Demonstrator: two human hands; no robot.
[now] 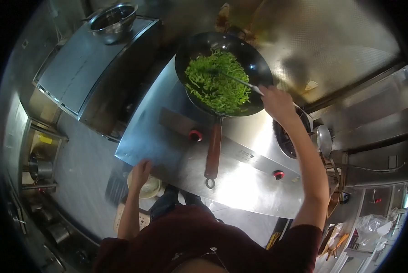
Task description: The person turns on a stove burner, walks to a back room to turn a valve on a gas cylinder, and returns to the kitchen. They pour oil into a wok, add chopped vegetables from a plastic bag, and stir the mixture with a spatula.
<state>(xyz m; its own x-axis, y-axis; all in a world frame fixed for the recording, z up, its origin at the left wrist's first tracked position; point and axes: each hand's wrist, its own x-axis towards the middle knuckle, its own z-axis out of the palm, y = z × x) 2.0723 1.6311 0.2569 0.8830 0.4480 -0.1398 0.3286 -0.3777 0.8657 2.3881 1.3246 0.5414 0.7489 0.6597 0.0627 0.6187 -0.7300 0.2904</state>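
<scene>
A black wok (257, 59) sits on the steel stove, its wooden handle (214, 150) pointing towards me. Chopped green vegetables (222, 88) fill much of it. My right hand (277, 103) is closed around the pale handle end of a long cooking utensil (242, 82). The utensil's far end is buried in the greens, so its kind is hidden. My left hand (141, 172) hangs low by the stove's front left corner, fingers curled, with nothing visible in them. Below that hand is a pale yellowish round container (151, 187).
Red knobs (195, 135) sit on the stove front. A second burner (289, 136) lies right of the wok, with a metal ladle (324, 140) beyond it. Metal bowls (113, 22) rest on the steel counter (76, 68) at left. Shelves with pots (41, 164) line the far left.
</scene>
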